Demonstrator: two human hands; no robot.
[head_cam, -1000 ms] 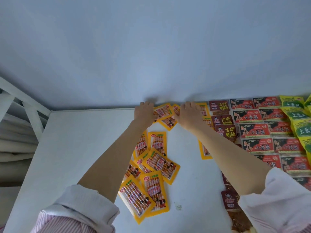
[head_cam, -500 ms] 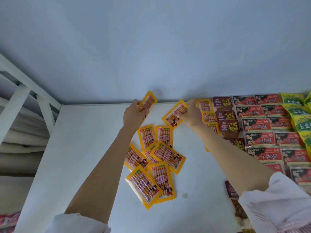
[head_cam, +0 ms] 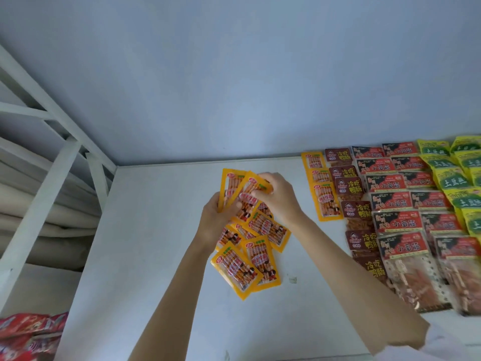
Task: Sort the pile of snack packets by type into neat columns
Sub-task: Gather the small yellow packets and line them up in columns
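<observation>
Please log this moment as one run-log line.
left hand: holds yellow packets | right hand: grips same | yellow column: started | loose pile: unsorted

White frame (head_cam: 54, 142) left; folded bedding (head_cam: 46, 225), perhaps; blue wall (head_cam: 234, 74) behind table (head_cam: 145, 256).

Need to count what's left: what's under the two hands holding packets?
Under the left hand and right hand, which hold yellow packets, a loose pile of yellow packets lies overlapping on the white table. Packets directly beneath the hands are covered, so no exact count.
</observation>
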